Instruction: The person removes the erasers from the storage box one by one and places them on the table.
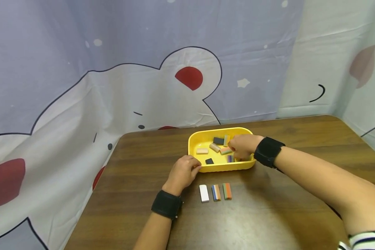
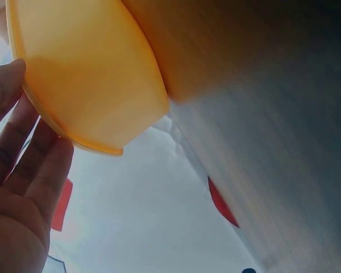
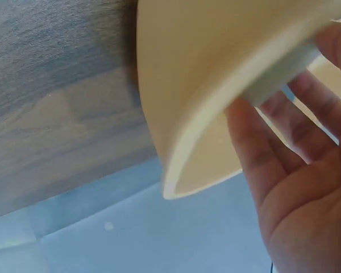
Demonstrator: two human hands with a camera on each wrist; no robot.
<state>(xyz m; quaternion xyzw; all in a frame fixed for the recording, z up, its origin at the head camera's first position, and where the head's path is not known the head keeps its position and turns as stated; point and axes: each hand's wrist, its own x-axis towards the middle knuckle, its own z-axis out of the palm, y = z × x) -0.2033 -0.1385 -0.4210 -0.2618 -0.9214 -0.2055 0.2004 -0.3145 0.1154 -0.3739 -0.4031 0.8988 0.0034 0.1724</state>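
Note:
A yellow tray (image 1: 220,167) stands on the table, holding several small blocks: dark, tan and striped ones. My left hand (image 1: 182,173) grips its near left corner; in the left wrist view the thumb and fingers (image 2: 54,165) are at the rim. My right hand (image 1: 245,146) reaches over the tray's right end, fingers down inside it. In the right wrist view its thumb and fingers hold a greyish block (image 3: 281,74), partly hidden behind the rim. In front of the tray lie a white block (image 1: 204,193), a blue, white and orange striped block (image 1: 216,192) and a green-and-orange block (image 1: 227,191).
The brown wooden table (image 1: 137,180) extends to both sides of the tray. Behind it hangs a printed curtain (image 1: 143,97), close to the table's far edge. Black bands are worn on both wrists.

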